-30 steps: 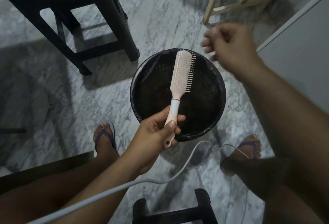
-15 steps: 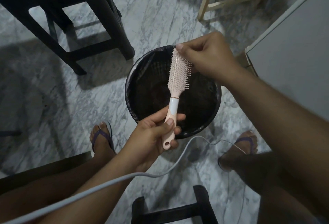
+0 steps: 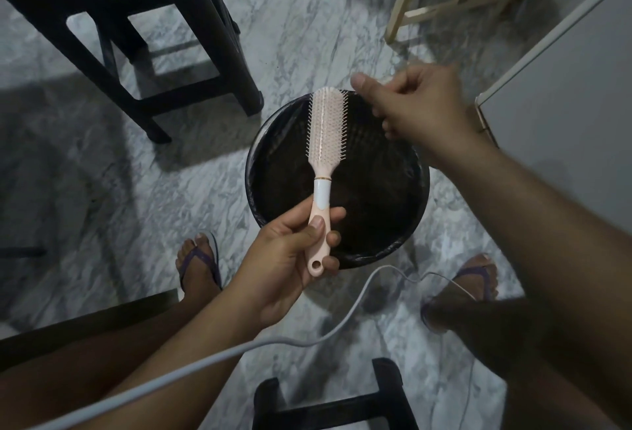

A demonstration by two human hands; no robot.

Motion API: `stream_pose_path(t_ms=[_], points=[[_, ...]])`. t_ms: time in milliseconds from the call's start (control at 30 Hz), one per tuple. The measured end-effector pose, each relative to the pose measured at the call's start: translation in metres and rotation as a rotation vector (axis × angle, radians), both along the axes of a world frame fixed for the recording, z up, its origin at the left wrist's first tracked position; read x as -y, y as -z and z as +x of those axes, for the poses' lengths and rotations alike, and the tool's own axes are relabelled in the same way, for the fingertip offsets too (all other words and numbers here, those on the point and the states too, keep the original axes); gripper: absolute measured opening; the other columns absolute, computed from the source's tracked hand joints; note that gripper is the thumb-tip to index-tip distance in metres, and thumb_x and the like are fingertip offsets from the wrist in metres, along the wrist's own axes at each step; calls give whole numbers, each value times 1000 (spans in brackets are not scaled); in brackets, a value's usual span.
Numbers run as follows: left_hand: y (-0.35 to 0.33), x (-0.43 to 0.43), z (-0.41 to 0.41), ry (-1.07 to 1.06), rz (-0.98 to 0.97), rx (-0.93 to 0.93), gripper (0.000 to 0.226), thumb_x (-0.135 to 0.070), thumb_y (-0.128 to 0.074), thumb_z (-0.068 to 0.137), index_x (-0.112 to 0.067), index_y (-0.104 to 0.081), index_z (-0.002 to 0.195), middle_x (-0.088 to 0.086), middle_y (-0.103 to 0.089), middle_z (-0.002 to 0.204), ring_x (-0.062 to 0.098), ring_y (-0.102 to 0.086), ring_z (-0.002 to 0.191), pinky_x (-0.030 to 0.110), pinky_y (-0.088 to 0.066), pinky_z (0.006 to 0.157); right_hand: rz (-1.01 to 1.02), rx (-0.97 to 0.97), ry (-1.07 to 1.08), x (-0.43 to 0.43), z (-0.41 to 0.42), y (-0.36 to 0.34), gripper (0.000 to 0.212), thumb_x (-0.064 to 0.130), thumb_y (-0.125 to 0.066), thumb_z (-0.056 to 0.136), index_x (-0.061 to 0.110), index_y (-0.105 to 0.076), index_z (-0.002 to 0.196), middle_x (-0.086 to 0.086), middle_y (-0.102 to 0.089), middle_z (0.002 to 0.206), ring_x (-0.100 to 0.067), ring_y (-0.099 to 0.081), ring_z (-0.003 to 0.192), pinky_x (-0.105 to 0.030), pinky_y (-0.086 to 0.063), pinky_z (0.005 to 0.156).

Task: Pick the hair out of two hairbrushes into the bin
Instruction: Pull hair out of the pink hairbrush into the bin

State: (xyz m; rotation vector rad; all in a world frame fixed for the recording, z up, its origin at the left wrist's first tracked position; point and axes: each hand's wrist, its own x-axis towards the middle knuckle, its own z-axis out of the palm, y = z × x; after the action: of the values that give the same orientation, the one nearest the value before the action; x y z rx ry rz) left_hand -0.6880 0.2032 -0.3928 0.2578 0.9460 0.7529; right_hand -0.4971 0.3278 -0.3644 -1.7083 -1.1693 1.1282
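Hairbrush (image 3: 326, 128) pink plastic over round black bin (image 3: 376, 203) | left hand (image 3: 287, 258) grips handle | right hand (image 3: 417, 104) curled, hold unclear

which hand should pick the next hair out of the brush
Right. The right hand hovers beside the bristles of the hairbrush over the bin, fingers curled; the left hand is busy gripping the handle.

Hairbrush (image 3: 325, 132) – smooth pink plastic; bin (image 3: 422, 197) liner – glossy black plastic; floor (image 3: 301, 19) polished marble.
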Motion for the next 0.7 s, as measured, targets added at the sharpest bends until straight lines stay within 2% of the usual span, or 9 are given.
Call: stream_pose_path(t_ms=[67, 167, 267, 367, 433, 500, 567, 700], points=[[1, -1, 0, -7, -11, -11, 49, -5, -55, 87, -10, -59, 136, 7, -73, 104, 13, -57, 72, 24, -45, 54, -45, 161, -154, 6, -8, 2, 48, 52, -79, 78, 7, -61, 74, -7, -64, 59, -7, -57, 39, -23, -50, 40], [2, 0, 0, -4, -25, -13, 46, -3, -53, 90, -11, -60, 135, 6, -73, 102, 13, -57, 71, 24, -45, 54, -77, 276, -401, 15, -14, 4, 49, 48, -88, 67, 11, -65, 89, -1, -70, 75, -11, -67, 57, -28, -57, 44], [4, 2, 0, 7, -41, -14, 43, 0, -50, 95, -11, -59, 136, 5, -73, 101, 13, -57, 71, 25, -46, 55, -91, 180, -411, 12, -11, 4, 32, 26, -89, 74, 6, -70, 91, -10, -74, 74, -18, -74, 63, -32, -61, 52], [2, 1, -1, 24, -36, -11, 43, 0, -49, 95, -9, -58, 137, 6, -72, 101, 13, -57, 72, 25, -46, 55, -138, 132, -380, 7, -8, 5, 12, 12, -74, 89, 1, -71, 88, -10, -72, 69, -13, -71, 56, -29, -61, 53], [0, 0, -1, 26, -23, -10, 42, -1, -48, 96, -7, -57, 137, 5, -72, 101, 13, -57, 72, 24, -46, 54, -107, 146, -323, 4, -4, 8, 9, 11, -65, 96, 7, -68, 88, -7, -73, 76, -9, -68, 55, -27, -59, 51], [-1, -2, 0, 12, -17, -18, 41, -1, -48, 96, -7, -58, 136, 6, -72, 101, 13, -57, 72, 24, -46, 54, 33, 275, -296, 1, 0, 10, 7, 13, -61, 96, 14, -64, 90, -1, -73, 80, -5, -63, 54, -22, -56, 52], [-1, -2, 0, -1, -17, -32, 41, 0, -47, 97, -8, -58, 136, 6, -73, 101, 13, -57, 71, 24, -46, 54, 139, 376, -383, 3, 0, 9, 5, 15, -63, 92, 18, -67, 93, 7, -71, 78, -1, -61, 56, -15, -49, 56], [3, 2, 1, 24, 10, -135, 41, 1, -47, 99, -14, -60, 136, 6, -72, 102, 12, -56, 72, 25, -46, 55, 174, 522, -564, 16, -13, 11, 10, 28, -73, 85, 22, -75, 93, 7, -72, 80, -7, -65, 70, -29, -55, 72]])
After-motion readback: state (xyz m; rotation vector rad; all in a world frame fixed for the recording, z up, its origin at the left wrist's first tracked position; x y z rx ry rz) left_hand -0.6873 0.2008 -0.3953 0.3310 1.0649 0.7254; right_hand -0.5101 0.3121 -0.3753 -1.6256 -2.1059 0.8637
